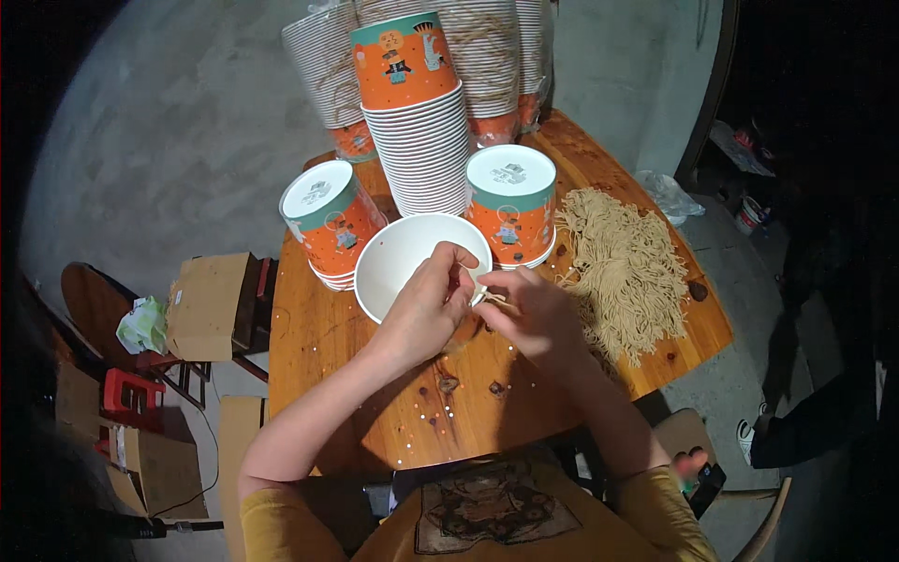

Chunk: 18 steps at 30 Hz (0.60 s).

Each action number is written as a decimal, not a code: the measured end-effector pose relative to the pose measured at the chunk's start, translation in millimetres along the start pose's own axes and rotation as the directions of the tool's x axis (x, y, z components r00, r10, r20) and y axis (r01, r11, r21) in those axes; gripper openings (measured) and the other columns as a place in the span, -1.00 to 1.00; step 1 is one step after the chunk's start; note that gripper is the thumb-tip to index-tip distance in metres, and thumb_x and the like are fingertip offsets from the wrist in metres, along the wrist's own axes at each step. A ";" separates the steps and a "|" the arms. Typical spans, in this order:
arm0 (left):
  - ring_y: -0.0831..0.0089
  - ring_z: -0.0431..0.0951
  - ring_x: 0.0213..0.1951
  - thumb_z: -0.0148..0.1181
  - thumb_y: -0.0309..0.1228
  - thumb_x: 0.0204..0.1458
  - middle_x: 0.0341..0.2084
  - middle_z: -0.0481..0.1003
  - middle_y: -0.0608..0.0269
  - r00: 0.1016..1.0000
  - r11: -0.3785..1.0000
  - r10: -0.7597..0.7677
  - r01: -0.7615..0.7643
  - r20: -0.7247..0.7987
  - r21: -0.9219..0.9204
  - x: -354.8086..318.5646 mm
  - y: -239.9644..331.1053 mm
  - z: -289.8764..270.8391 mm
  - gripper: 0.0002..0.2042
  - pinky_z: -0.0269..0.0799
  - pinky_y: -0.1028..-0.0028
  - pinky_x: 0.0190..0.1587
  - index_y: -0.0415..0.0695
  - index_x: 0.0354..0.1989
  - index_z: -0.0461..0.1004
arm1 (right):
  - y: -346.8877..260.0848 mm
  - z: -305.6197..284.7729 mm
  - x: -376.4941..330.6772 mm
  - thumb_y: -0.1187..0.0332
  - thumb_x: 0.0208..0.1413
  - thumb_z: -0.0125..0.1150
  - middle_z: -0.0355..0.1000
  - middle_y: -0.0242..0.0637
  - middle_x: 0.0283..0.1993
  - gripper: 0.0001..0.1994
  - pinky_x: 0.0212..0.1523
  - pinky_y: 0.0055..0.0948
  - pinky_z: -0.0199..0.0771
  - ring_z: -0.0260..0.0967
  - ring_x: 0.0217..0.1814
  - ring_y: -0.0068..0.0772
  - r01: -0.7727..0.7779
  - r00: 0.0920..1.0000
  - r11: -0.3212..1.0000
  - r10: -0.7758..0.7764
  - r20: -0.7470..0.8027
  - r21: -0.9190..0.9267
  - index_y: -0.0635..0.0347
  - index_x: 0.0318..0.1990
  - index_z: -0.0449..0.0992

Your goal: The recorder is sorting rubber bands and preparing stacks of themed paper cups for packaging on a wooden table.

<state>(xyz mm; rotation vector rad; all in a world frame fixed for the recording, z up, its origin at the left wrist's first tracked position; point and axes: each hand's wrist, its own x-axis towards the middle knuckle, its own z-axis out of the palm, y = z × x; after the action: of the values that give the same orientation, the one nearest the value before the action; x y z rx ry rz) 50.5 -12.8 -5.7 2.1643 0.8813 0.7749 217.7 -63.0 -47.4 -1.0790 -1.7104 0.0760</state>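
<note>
White paper bowl (405,258), both hands pinching noodle strands at its near rim.

Left hand (426,309) grip narrow on strands over the rim; right hand (529,314) grip narrow on the same strands (493,299), axis running left-right between them. Noodle heap (623,267) lies right on the wooden surface (337,375), nearer the right hand.

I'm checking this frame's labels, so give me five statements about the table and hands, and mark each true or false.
1. The white bowl in front of the hands stands open side up. True.
2. The pile of dry noodles lies to the person's left of the bowl. False: it lies to the right.
3. The left hand and right hand meet at the bowl's near rim, pinching a few strands. True.
4. The table is bare metal. False: it is wood.
5. The tall cup stack stands behind the bowl. True.
</note>
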 end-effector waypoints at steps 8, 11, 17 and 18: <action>0.14 0.40 -0.26 0.00 -0.57 0.08 -0.37 0.37 0.00 0.996 0.998 0.068 -0.067 -0.051 0.012 -0.5 3.7 5.9 -0.86 0.31 0.27 -0.21 -0.26 -0.20 0.23 | 1.1 -0.3 -4.7 0.46 -0.08 0.26 0.40 -0.28 -0.43 -0.82 -0.48 -0.30 0.41 0.43 -0.44 -0.19 0.055 0.997 0.990 -0.061 -0.039 -0.133 0.09 -0.29 0.42; 0.11 0.39 -0.26 0.00 -0.58 0.08 -0.38 0.36 -0.01 0.991 0.994 0.100 -0.097 -0.093 0.043 -1.3 0.4 7.9 -0.87 0.30 0.26 -0.21 -0.26 -0.23 0.23 | -7.3 -7.3 -8.8 0.47 -0.06 0.24 0.40 -0.27 -0.44 -0.87 -0.46 -0.28 0.41 0.43 -0.42 -0.18 -0.076 0.997 0.996 0.076 0.005 -0.050 0.12 -0.35 0.42; 0.35 0.38 -0.30 0.04 -0.56 0.10 -0.34 0.33 0.13 0.981 0.973 0.164 -0.143 -0.105 0.183 -0.5 -4.4 7.1 -0.84 0.33 0.42 -0.19 -0.24 -0.19 0.22 | -9.4 -14.2 -10.5 0.47 -0.03 0.22 0.41 -0.26 -0.42 -0.90 -0.40 -0.29 0.42 0.44 -0.39 -0.16 -0.143 0.985 0.989 0.145 0.092 -0.030 0.16 -0.35 0.43; 0.21 0.38 -0.28 0.05 -0.57 0.07 -0.36 0.34 0.06 0.978 0.980 0.162 -0.145 -0.130 0.133 -0.9 -4.9 6.2 -0.84 0.32 0.33 -0.19 -0.25 -0.22 0.23 | -10.5 -16.0 -10.3 0.47 -0.03 0.22 0.41 -0.26 -0.42 -0.90 -0.40 -0.29 0.42 0.44 -0.39 -0.16 -0.142 0.985 0.989 0.144 0.090 -0.030 0.16 -0.35 0.43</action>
<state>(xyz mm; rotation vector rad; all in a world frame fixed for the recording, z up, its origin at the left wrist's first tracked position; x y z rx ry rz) 52.7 -12.9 -13.4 2.3305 0.8587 0.9827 224.2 -83.1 -42.5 -1.2320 -1.7174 0.2002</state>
